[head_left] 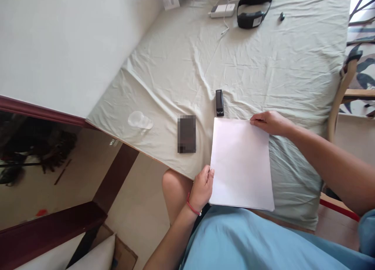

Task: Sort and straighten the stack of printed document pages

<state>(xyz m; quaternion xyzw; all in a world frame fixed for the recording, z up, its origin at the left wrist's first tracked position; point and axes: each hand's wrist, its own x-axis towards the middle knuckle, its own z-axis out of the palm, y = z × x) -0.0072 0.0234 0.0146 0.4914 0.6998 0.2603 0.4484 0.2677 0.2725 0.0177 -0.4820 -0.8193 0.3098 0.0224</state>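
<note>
Both hands grip a stack of white paper at the near edge of the cloth-covered counter.

The left hand is closed on the stack's near left edge, thumb on top, with a red band at the wrist. The right hand pinches the stack's far right corner. The stack lies flat, its near edge overhanging the counter edge above the person's lap. A black stapler lies just beyond the stack's far left corner, apart from it. A dark phone lies left of the stack, and a clear plastic cup lies on its side farther left. A black headset and a white power bank sit well beyond the stack, at the far edge.
</note>
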